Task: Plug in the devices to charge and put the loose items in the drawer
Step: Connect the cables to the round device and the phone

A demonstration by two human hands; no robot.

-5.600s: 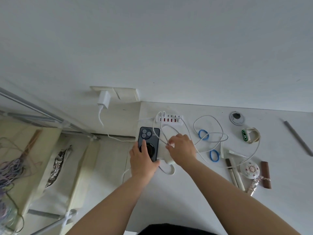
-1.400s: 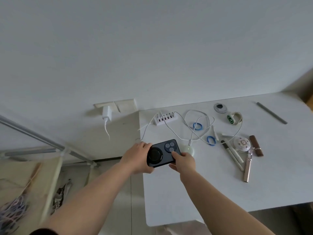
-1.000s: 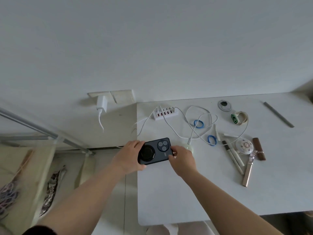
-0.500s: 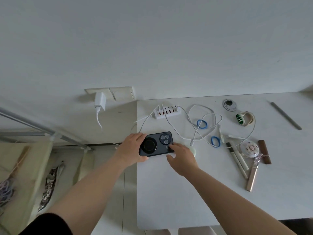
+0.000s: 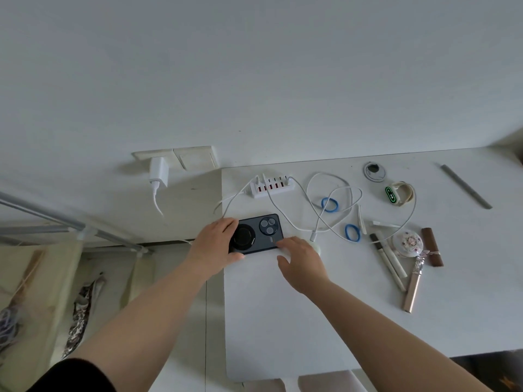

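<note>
A dark phone lies face down near the left edge of the white table. My left hand grips its left end, thumb under the near edge. My right hand has straight fingers whose tips touch the phone's right end, and it covers most of a pale round charging pad. A white multi-port USB charger stands at the back of the table with white cables looping out from it. A watch with a lit green screen lies at the back right.
Two blue hair ties, pens, a flowered round case, a brown bar, a gold tube and a grey rod lie at the right. A white plug sits in the wall socket. A rack stands left.
The phone has been turned crosswise and laid flat near the table's left edge. My right hand has let go of its end and now touches it with straight fingers.
</note>
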